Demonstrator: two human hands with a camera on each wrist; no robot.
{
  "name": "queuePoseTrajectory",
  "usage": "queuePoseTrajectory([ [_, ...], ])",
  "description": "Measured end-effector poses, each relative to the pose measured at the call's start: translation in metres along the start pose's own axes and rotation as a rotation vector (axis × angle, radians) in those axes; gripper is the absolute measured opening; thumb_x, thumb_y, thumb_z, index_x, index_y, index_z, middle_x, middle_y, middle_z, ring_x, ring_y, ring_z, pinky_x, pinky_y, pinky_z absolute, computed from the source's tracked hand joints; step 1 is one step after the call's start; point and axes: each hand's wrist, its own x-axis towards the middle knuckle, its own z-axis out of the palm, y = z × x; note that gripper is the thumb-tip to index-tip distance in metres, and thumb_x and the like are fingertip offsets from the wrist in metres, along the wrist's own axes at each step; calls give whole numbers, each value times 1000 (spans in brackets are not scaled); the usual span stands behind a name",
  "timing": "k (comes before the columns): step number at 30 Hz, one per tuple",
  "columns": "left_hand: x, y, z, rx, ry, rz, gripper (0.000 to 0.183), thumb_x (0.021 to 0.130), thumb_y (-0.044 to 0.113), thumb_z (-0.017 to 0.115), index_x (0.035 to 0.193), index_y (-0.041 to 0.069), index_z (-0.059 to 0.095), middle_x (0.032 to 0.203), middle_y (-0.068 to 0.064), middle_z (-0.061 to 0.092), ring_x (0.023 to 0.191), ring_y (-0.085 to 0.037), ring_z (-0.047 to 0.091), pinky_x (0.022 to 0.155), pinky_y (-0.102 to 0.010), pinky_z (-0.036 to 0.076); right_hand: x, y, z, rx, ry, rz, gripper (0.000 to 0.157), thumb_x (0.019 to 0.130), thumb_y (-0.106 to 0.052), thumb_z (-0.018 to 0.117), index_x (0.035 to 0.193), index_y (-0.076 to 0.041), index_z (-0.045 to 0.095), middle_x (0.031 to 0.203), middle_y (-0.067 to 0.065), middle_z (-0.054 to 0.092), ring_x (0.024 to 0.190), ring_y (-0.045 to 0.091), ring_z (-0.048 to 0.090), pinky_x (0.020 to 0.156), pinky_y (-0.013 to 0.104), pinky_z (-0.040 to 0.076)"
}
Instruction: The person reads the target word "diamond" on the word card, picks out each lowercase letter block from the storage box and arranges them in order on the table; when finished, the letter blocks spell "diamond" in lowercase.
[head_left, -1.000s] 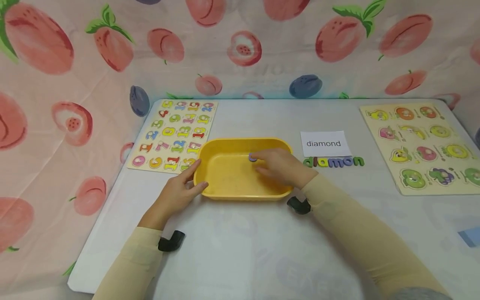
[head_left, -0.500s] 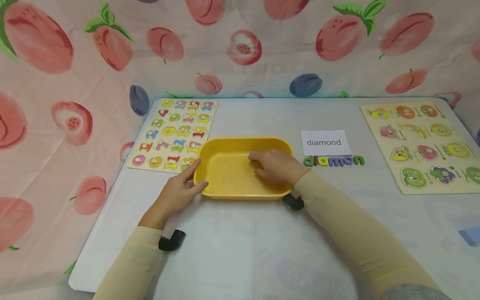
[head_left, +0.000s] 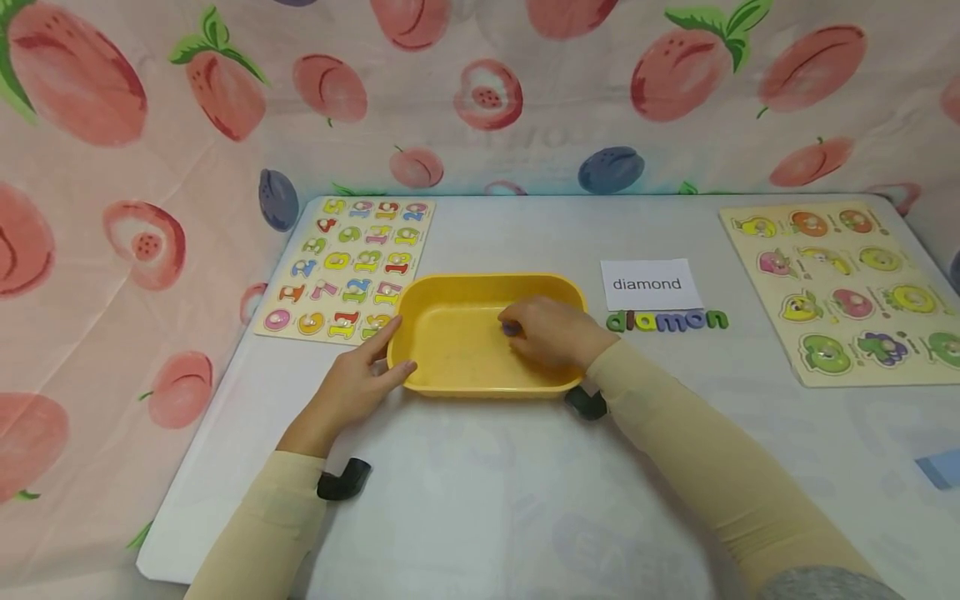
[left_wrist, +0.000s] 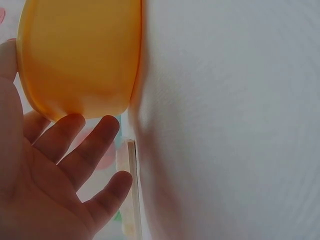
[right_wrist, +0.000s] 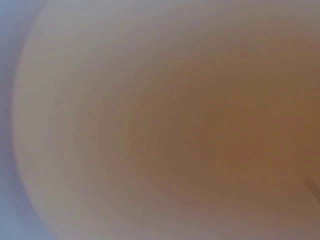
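Note:
A yellow plastic tub (head_left: pixel 465 350) sits mid-table. My left hand (head_left: pixel 356 387) holds its left end, the thumb over the rim at the near corner and the index finger along the side. The left wrist view shows the spread fingers (left_wrist: pixel 85 155) at the tub's outer wall. My right hand (head_left: pixel 555 333) reaches inside the tub at the right, pinching a small purple piece (head_left: pixel 512 328) between thumb and fingers; most of its shape is hidden. Right of the tub, coloured letters (head_left: pixel 667 322) spell "diamon" below a white card (head_left: pixel 651 286) printed "diamond". The right wrist view is a blur.
A number puzzle board (head_left: pixel 348 271) lies behind the tub to the left. At the right is a fruit puzzle board (head_left: pixel 847 296). A light blue object (head_left: pixel 939 469) lies near the right edge. Fruit-printed cloth (head_left: pixel 487 150) stands behind the white table (head_left: pixel 450 500).
My right hand has drawn the purple piece slightly back under its fingers and now pinches it. The right forearm shifted a little left. My left hand and the tub have stayed in place.

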Motion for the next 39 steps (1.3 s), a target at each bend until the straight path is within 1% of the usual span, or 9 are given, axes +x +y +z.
queuePoseTrajectory([
  [3, 0, 1, 0, -1, -2, -4, 77, 95, 41, 67, 160, 26, 28, 155, -10, 42, 135, -36, 47, 112, -59, 31, -1, 0, 0, 13, 21, 4, 32, 99, -21, 61, 126, -4, 66, 118, 8, 67, 109, 25, 59, 107, 39, 43],
  [9, 1, 1, 0, -5, -7, -12, 77, 95, 42, 66, 160, 27, 28, 155, -10, 42, 135, -36, 46, 112, -59, 31, 0, 0, 1, -14, -14, 27, 34, 97, -19, 62, 129, -5, 66, 118, 7, 67, 105, 24, 58, 106, 39, 44],
  [16, 0, 1, 1, 1, -7, -18, 77, 95, 42, 66, 160, 27, 28, 155, -10, 42, 135, -36, 46, 111, -59, 32, -1, -1, 0, -49, -43, 16, 23, 94, -12, 61, 115, -9, 70, 96, 4, 63, 92, 24, 55, 87, 35, 45],
  [19, 0, 1, 1, -1, -9, -20, 77, 95, 42, 66, 160, 28, 28, 155, -10, 42, 135, -36, 46, 111, -60, 32, -2, -2, 1, -46, -44, 26, 28, 97, -16, 61, 122, -8, 70, 108, 4, 67, 100, 24, 58, 98, 35, 46],
  [22, 0, 1, 1, -5, -7, -21, 77, 95, 42, 66, 160, 28, 28, 156, -9, 42, 135, -35, 46, 112, -59, 31, -3, -2, 1, -40, -26, 21, 35, 99, -20, 58, 131, -6, 66, 124, 7, 66, 113, 25, 59, 109, 39, 41],
  [25, 0, 0, 1, -1, -5, -19, 77, 95, 42, 66, 160, 28, 28, 156, -9, 41, 135, -36, 46, 112, -59, 31, -4, -2, 1, -23, 3, 17, 35, 100, -21, 57, 131, -6, 65, 125, 8, 64, 114, 25, 57, 110, 38, 40],
  [32, 1, -1, 1, 5, 1, -15, 77, 95, 44, 66, 160, 28, 28, 156, -10, 40, 134, -36, 47, 112, -59, 32, -6, -1, -1, 30, 79, -10, 15, 92, -13, 66, 106, -7, 68, 99, 5, 59, 92, 23, 53, 89, 34, 48],
  [35, 1, -1, 0, 3, 2, -12, 77, 95, 44, 66, 160, 28, 28, 157, -9, 40, 134, -36, 47, 112, -58, 32, -6, -1, -1, 35, 71, -11, 7, 91, -13, 68, 97, -10, 66, 94, 4, 57, 89, 22, 52, 85, 32, 47],
  [39, 1, -1, 1, 5, -3, -13, 77, 95, 44, 66, 160, 28, 28, 157, -9, 39, 134, -36, 47, 112, -59, 32, -5, -1, 0, 30, 30, 29, 8, 92, -17, 70, 97, -12, 66, 94, 2, 57, 89, 21, 53, 85, 31, 47],
])
